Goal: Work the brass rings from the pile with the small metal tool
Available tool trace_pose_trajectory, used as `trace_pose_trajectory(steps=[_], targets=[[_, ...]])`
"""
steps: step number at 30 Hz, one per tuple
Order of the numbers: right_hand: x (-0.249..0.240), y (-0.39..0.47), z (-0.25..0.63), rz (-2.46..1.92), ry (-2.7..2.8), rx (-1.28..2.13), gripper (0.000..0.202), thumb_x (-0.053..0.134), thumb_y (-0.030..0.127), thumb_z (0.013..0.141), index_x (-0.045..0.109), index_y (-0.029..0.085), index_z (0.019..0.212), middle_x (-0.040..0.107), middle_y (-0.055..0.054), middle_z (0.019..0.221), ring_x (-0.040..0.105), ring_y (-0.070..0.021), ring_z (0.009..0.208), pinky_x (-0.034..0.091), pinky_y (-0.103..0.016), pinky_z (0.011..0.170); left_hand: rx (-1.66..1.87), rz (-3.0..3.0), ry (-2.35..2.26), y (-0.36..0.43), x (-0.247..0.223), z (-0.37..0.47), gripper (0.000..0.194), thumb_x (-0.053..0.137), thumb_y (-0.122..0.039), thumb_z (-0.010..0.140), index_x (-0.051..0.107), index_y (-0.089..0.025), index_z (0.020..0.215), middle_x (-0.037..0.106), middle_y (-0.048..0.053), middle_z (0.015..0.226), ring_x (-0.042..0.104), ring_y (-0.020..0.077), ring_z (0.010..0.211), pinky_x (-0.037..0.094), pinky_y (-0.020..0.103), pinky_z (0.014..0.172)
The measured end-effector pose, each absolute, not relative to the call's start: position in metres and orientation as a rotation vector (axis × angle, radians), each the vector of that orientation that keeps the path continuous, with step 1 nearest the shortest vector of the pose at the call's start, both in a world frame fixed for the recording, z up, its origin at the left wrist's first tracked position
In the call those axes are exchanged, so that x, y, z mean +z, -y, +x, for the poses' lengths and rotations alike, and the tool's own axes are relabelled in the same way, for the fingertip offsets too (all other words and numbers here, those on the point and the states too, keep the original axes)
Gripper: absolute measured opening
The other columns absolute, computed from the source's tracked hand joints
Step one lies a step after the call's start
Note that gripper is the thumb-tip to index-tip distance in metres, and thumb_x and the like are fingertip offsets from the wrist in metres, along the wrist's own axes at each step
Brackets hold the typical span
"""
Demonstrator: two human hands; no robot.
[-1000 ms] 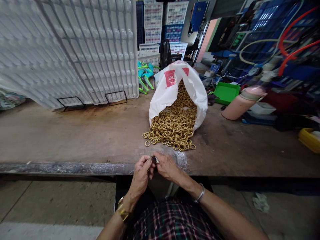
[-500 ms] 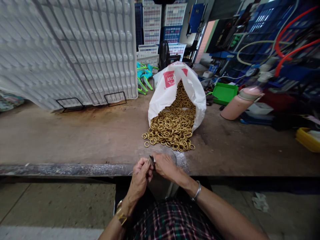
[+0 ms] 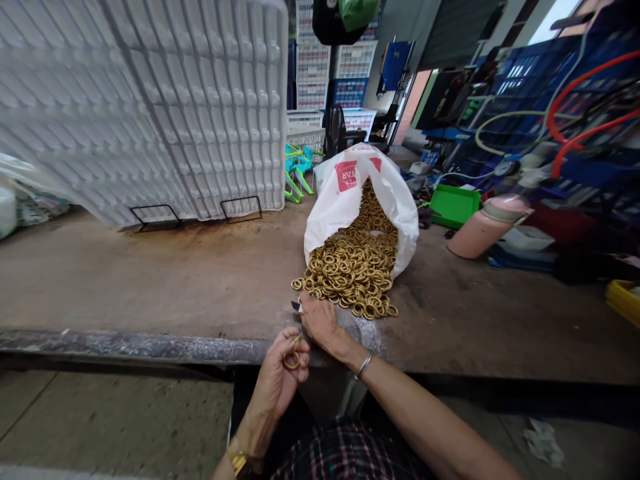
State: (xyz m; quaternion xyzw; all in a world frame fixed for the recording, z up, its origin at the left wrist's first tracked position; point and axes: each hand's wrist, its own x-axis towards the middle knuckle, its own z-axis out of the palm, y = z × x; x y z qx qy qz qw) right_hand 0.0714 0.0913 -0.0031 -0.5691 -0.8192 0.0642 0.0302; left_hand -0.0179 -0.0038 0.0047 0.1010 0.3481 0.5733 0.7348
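Observation:
A heap of brass-coloured rings (image 3: 350, 273) spills from a white plastic bag (image 3: 325, 220) onto the wooden table. My left hand (image 3: 283, 367), just off the table's front edge, pinches a brass ring (image 3: 291, 361) between thumb and fingers. Up and to its right, my right hand (image 3: 320, 323) is closed around a small dark blade (image 3: 295, 306) whose tip sticks out to the left. The fingertips of this hand are at the front left of the heap, and whether they also touch a ring is hidden.
Ribbed white plastic trays (image 3: 200, 120) stand on black wire holders at the back left. Right of the bag are a green tray (image 3: 454, 205), a pink bottle (image 3: 483, 230) and a yellow container (image 3: 624, 301). The table's worn front edge (image 3: 135, 348) runs across the view.
My right hand has moved away from my left, forward to the heap, with the blade still in it. A ring now shows clearly in my left hand. The camera view has shifted slightly.

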Motion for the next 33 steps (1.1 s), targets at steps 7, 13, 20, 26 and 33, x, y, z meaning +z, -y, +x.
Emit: trace_pose_trajectory(steps=[7, 13, 20, 26, 33], targets=[[-0.006, -0.094, 0.079, -1.702, 2.515, 0.27, 0.023, 0.037, 0.008, 0.081, 0.051, 0.015, 0.098, 0.065, -0.01, 0.08, 0.061, -0.0197, 0.072, 0.038, -0.027, 0.06, 1.324, 0.046, -0.826, -0.003, 0.0, -0.024, 0.019, 0.069, -0.022, 0.063, 0.053, -0.014, 0.069, 0.063, 0.003, 0.071, 0.058, 0.0103, 0.06, 0.039, 0.017, 0.046], [0.001, -0.079, 0.102, -1.35, 2.065, 0.949, 0.015, 0.037, 0.022, 0.084, 0.049, 0.018, 0.076, 0.054, 0.001, 0.064, 0.05, -0.0112, 0.06, 0.037, -0.021, 0.057, 1.364, 0.291, -1.018, -0.007, 0.003, -0.02, 0.032, 0.07, -0.03, 0.063, 0.053, -0.017, 0.088, 0.057, -0.003, 0.064, 0.052, 0.0076, 0.051, 0.034, 0.015, 0.039], [0.005, -0.062, 0.114, -1.171, 1.681, 1.514, 0.021, 0.04, 0.038, 0.082, 0.045, 0.02, 0.072, 0.039, 0.008, 0.048, 0.032, -0.0064, 0.039, 0.028, -0.018, 0.04, 1.285, 0.47, -1.106, -0.009, 0.004, -0.008, 0.035, 0.067, -0.042, 0.065, 0.054, -0.015, 0.083, 0.048, -0.006, 0.056, 0.036, 0.0028, 0.039, 0.021, 0.014, 0.036], [0.007, -0.064, 0.113, -1.214, 1.73, 1.473, 0.024, 0.041, 0.04, 0.081, 0.046, 0.019, 0.07, 0.043, 0.007, 0.05, 0.035, -0.0064, 0.042, 0.029, -0.018, 0.042, 1.342, 0.828, -1.328, -0.009, 0.006, -0.007, 0.024, 0.063, -0.04, 0.07, 0.061, -0.016, 0.07, 0.042, -0.006, 0.048, 0.034, 0.0062, 0.042, 0.025, 0.019, 0.041], [0.004, -0.067, 0.111, -1.322, 1.829, 1.284, 0.019, 0.043, 0.031, 0.077, 0.048, 0.018, 0.064, 0.042, 0.006, 0.052, 0.038, -0.0081, 0.052, 0.03, -0.019, 0.048, 1.179, 0.775, -1.267, -0.008, 0.009, -0.004, 0.028, 0.057, -0.045, 0.073, 0.056, -0.017, 0.072, 0.044, -0.006, 0.052, 0.033, 0.0052, 0.04, 0.022, 0.018, 0.039]])
